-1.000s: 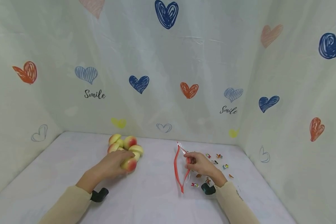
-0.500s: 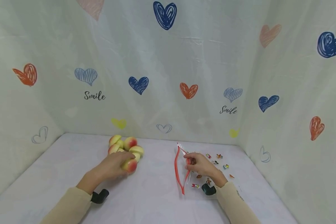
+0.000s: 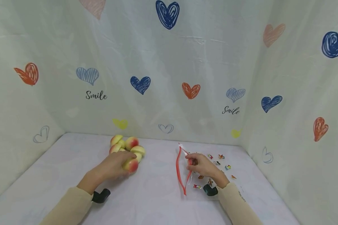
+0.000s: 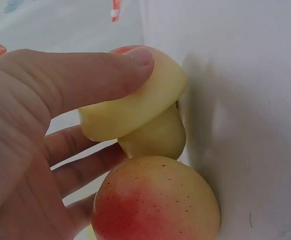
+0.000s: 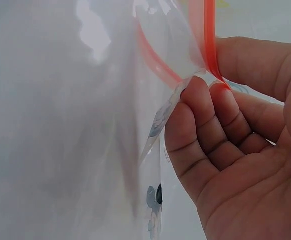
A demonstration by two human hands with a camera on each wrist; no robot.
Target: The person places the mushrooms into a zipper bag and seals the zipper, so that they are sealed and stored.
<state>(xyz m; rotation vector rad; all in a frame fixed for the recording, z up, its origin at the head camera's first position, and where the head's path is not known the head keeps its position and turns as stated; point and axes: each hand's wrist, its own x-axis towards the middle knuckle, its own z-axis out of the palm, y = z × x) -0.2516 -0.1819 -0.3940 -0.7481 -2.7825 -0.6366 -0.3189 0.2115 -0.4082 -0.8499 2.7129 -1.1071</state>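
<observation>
Simultaneously, a person's left hand holds a mushroom-shaped piece, thumb bent over its cap, beside similar red-and-yellow pieces on the left of a white table, while the right hand, fingers curled, pinches one red edge of a clear, figure-printed bag at right, its mouth parted.

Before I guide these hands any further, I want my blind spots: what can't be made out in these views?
Head: part of the mushroom-shaped piece in the left hand, covered by that hand.
Head: part of the clear bag, behind the right hand.
Head: dark print beside the right sleeve, too small to read.
Left wrist: the lower piece, cut off by the bottom edge.
</observation>
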